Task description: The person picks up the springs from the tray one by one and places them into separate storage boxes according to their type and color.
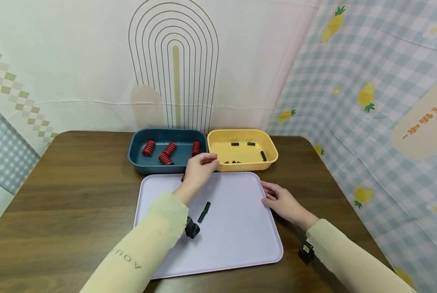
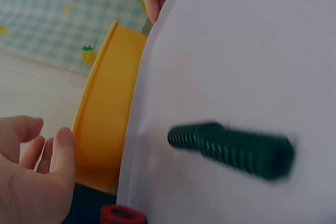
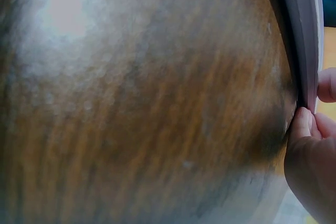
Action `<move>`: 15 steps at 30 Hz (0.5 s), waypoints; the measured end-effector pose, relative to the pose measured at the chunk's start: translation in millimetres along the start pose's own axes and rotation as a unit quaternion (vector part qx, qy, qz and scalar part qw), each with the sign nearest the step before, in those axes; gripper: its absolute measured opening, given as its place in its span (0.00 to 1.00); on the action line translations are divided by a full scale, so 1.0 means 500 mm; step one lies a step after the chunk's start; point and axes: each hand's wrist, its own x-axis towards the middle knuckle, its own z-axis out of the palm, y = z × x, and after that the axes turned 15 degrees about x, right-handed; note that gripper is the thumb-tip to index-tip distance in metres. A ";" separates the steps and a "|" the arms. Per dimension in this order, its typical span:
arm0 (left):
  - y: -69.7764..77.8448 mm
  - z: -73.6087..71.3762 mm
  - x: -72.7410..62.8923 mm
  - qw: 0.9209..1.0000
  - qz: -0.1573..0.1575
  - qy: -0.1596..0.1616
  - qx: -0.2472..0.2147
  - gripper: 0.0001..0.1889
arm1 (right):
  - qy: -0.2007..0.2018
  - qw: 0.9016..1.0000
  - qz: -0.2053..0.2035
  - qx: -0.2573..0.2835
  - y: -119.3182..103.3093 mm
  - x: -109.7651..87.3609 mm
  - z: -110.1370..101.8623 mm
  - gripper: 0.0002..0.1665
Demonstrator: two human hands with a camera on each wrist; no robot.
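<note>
My left hand (image 1: 200, 169) reaches over the far edge of the lavender tray (image 1: 236, 228), at the front rim of the yellow box (image 1: 245, 166). Its fingers are loosely bent, with nothing visible between them. My right hand (image 1: 282, 201) grips the tray's right rim, thumb over the top and fingers outside. Two dark green ribbed cylinders (image 1: 204, 212) lie end to end on the tray. One red piece with a hollow end (image 2: 122, 214) shows beside the tray's far edge, mostly hidden by my left hand in the head view.
A dark blue box (image 1: 167, 169) left of the yellow one contains several red and black ribbed cylinders (image 1: 149, 148). Several small green cylinders (image 1: 263, 156) lie inside the yellow box. Both boxes stand behind the tray on the brown wooden table (image 1: 75, 195). Patterned cloth (image 1: 247, 61) hangs behind.
</note>
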 end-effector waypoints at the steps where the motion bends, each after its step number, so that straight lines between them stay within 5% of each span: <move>1: -0.002 -0.004 -0.002 1.000 0.004 -0.003 0.000 0.11 | 0.000 1.000 0.000 0.000 -0.001 0.000 0.001 0.36; 9: -0.013 -0.055 -0.037 0.993 0.066 -0.065 0.067 0.18 | 0.001 1.000 -0.003 -0.010 -0.008 -0.006 0.001 0.35; 15: -0.028 -0.111 -0.075 0.969 0.111 -0.139 0.170 0.20 | -0.003 1.000 -0.005 -0.019 -0.005 -0.004 -0.002 0.36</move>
